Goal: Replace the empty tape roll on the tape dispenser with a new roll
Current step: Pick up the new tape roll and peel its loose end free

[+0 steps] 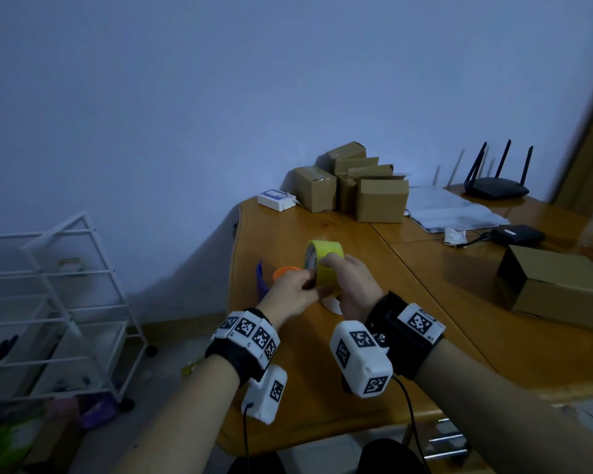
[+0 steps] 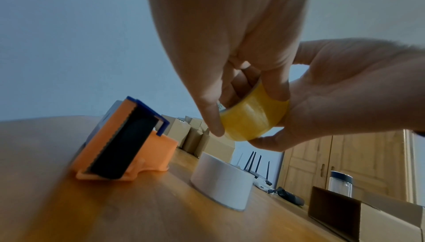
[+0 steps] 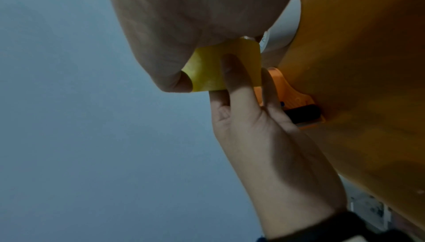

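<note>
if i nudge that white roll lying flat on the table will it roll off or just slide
The white roll probably just slides: it lies on its flat end on the wooden table, so it has no curved edge to roll on. It looks squat and wide, so tipping seems unlikely. The tabletop looks smooth and glossy, so a light push may move it easily.

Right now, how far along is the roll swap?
Partly done, as far as I can tell. The orange dispenser lies on the table with no roll visible on it, and a white roll sits beside it. In hand: both hands, left hand and right hand, hold the yellow roll. Left: mounting it.
</note>
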